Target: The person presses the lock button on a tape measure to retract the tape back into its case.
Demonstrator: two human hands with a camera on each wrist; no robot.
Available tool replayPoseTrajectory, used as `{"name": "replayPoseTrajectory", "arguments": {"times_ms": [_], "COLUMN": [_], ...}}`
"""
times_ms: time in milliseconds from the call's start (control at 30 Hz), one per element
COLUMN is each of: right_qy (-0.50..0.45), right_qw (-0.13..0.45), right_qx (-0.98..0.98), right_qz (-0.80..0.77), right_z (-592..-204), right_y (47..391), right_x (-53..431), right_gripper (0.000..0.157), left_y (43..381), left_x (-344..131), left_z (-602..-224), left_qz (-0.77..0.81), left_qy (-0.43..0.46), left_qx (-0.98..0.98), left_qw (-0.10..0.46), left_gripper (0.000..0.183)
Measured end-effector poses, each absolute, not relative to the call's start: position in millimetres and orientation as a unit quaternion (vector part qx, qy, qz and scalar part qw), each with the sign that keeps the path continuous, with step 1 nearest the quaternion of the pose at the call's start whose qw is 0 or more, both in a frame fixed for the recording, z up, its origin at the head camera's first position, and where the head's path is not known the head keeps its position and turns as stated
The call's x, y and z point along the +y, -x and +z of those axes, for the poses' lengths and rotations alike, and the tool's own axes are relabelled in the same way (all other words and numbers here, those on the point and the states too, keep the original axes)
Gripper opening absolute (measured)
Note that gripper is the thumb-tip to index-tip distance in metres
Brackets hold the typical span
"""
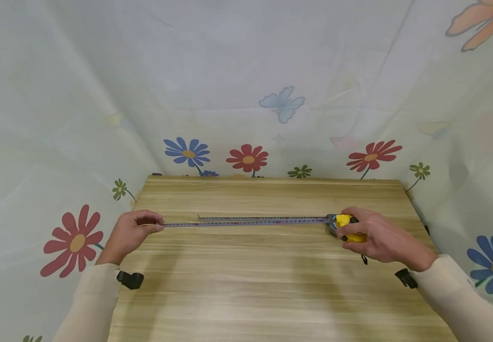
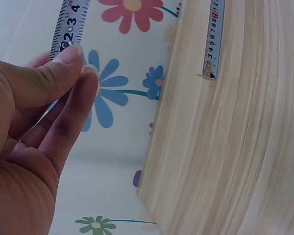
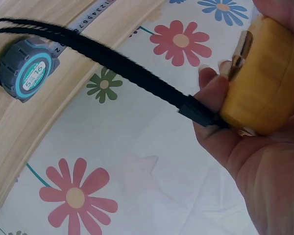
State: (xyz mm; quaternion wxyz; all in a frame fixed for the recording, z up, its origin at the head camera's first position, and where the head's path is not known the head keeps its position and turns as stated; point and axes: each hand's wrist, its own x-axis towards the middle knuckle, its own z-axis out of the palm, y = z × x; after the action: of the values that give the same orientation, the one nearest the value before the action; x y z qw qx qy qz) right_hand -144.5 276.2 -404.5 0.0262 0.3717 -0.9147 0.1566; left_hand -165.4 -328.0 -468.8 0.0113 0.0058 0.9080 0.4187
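Two tape measures are in the head view, their blades drawn out nearly side by side. My right hand (image 1: 379,236) grips the yellow tape measure (image 1: 344,220), its fingers wrapped round the case. A black wrist strap (image 3: 132,76) hangs from that case in the right wrist view. At the other end, my left hand (image 1: 127,233) pinches the tip of its drawn-out blade (image 2: 72,22) between thumb and fingers. Beneath the yellow case, partly hidden, the grey and teal tape measure (image 3: 27,68) lies on the table. Its own extended blade (image 2: 213,41) rests on the wood, ending in a metal hook.
The light wooden table (image 1: 246,289) has its far edge against a white cloth wall (image 1: 229,71) printed with flowers and butterflies. Similar cloth rises at both sides. A black wrist camera (image 1: 131,280) sits at the left cuff, another (image 1: 406,278) at the right.
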Motion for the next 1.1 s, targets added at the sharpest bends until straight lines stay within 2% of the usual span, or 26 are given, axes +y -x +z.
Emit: {"name": "replayPoseTrajectory", "arguments": {"times_ms": [400, 467, 600, 700, 900, 1100], "right_qy": [-0.377, -0.361, -0.312, -0.289, -0.288, -0.271], "right_qw": [0.055, 0.041, -0.005, -0.022, 0.001, -0.007], "right_qx": [-0.911, -0.916, -0.931, -0.937, -0.940, -0.943], "right_qz": [0.160, 0.169, 0.189, 0.194, 0.181, 0.191], "right_z": [-396.6, -395.8, -393.5, -392.6, -395.6, -397.7], "right_y": [146.8, 147.3, 148.2, 148.8, 150.8, 150.3], "right_x": [273.9, 272.2, 269.7, 269.7, 269.7, 269.2], "right_gripper": [0.030, 0.039, 0.071, 0.080, 0.072, 0.065], "left_y": [170.7, 170.6, 170.1, 170.5, 168.7, 166.5], "left_x": [-332.4, -333.3, -333.4, -332.4, -333.1, -334.6], "left_z": [-466.2, -466.3, -465.5, -464.9, -464.9, -468.3], "left_qz": [0.419, 0.418, 0.419, 0.417, 0.422, 0.435], "left_qy": [-0.012, -0.011, -0.011, -0.015, -0.019, -0.023], "left_qx": [0.908, 0.908, 0.908, 0.909, 0.906, 0.900], "left_qw": [0.006, 0.003, -0.001, -0.002, -0.004, -0.007], "left_gripper": [0.018, 0.018, 0.016, 0.015, 0.015, 0.016]}}
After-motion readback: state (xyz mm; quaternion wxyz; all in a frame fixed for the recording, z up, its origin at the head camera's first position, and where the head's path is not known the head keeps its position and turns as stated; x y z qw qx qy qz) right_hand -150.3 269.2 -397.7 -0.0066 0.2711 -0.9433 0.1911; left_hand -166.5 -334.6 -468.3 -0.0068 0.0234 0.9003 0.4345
